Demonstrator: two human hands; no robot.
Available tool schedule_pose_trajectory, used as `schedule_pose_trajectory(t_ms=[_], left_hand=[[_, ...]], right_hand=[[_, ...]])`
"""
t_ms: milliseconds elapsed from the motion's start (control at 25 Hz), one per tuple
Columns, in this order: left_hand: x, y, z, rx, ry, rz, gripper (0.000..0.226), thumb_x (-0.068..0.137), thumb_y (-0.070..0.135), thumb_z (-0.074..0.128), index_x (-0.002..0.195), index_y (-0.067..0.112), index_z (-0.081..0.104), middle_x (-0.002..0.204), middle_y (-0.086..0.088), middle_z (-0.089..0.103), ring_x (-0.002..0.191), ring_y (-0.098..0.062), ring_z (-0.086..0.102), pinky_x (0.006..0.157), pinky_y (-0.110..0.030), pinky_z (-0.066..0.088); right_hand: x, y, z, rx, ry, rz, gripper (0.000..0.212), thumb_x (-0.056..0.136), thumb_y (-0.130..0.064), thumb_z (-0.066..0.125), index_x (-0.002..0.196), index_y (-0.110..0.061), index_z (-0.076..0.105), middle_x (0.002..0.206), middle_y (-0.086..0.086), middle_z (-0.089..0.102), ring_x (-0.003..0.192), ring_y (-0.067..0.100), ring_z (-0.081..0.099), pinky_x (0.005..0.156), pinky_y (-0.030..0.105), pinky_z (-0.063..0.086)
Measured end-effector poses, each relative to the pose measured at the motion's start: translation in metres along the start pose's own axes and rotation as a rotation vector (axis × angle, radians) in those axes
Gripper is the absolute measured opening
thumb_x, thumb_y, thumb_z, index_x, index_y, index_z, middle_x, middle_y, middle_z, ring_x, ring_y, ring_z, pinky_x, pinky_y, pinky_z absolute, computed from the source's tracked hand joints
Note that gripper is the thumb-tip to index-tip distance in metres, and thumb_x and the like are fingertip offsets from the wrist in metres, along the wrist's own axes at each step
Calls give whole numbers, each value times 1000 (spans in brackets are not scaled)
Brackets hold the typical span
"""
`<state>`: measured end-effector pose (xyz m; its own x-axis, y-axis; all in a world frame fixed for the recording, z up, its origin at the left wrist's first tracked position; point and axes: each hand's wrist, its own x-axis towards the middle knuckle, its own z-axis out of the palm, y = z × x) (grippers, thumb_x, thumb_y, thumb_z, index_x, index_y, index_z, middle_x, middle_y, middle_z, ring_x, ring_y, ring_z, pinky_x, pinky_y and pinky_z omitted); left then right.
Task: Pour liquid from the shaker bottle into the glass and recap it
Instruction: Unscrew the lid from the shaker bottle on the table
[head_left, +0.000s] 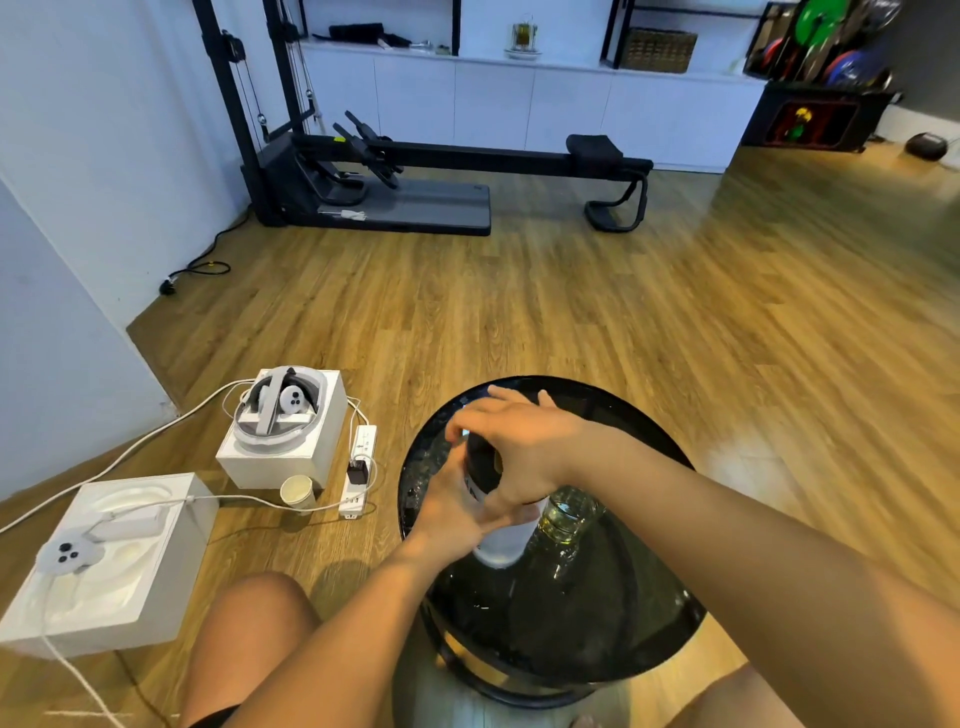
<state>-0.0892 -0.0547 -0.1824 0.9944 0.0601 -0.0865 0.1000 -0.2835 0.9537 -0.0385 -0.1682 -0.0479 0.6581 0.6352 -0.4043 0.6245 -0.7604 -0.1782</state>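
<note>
A white-bodied shaker bottle with a black upper part (485, 480) is seen standing on the round black glossy counter (613, 613), held between both hands. The left hand (457, 512) is wrapped around the bottle's middle from the left, its fingers (511, 517) curled closed against the body. The right hand (524, 447) is laid over the black top from above, with thumb and fingers bent round the cap region (whether the cap itself is pinched cannot be told, since the hand covers it). Just beside the bottle, to its right and touching or nearly touching it, a clear ribbed glass holding yellowish liquid (569, 514) is seen on the same counter. On the wooden floor to the left, a paper cup (297, 491) is placed beside a white box carrying a white headset (283, 431).
</note>
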Motion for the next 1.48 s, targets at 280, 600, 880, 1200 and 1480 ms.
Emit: schedule_pose_trajectory(t_ms=[280, 600, 880, 1200, 1480], left_hand=[[0, -2, -1, -18, -2, -11, 80, 57, 30, 100, 116, 48, 49, 110, 21, 72, 106, 5, 65, 81, -12, 51], [-3, 3, 0, -36, -28, -57, 64, 65, 17, 96, 114, 31, 58, 98, 30, 61, 103, 17, 61, 74, 0, 42], [0, 0, 0, 1, -16, -38, 92, 51, 39, 99, 130, 34, 51, 117, 12, 73, 113, -6, 67, 97, -31, 55], [-3, -3, 3, 2, 39, -47, 71, 57, 28, 100, 105, 42, 50, 102, 16, 69, 97, -1, 65, 73, -10, 48], [-5, -2, 3, 38, 66, -6, 87, 58, 36, 99, 123, 47, 41, 112, 28, 62, 105, 8, 61, 78, -5, 46]], right_hand=[[9, -1, 3, -100, 42, 203, 76, 71, -55, 70, 133, -30, 35, 134, 6, 40, 116, 36, 49, 89, 49, 48], [13, 7, 7, -156, 92, 285, 87, 77, -82, 45, 147, -34, 24, 142, 10, 41, 124, 38, 45, 92, 50, 46], [9, 14, 19, -144, 135, -56, 80, 68, -48, 73, 134, -38, 29, 135, -2, 39, 112, 33, 41, 88, 47, 38], [23, 19, 57, -155, 616, 138, 57, 85, -64, 35, 122, -26, 56, 110, 8, 63, 88, 33, 52, 68, 37, 38], [29, 58, 42, -295, 509, -448, 56, 89, -56, 40, 124, -17, 62, 119, 4, 65, 88, 31, 56, 73, 42, 43]])
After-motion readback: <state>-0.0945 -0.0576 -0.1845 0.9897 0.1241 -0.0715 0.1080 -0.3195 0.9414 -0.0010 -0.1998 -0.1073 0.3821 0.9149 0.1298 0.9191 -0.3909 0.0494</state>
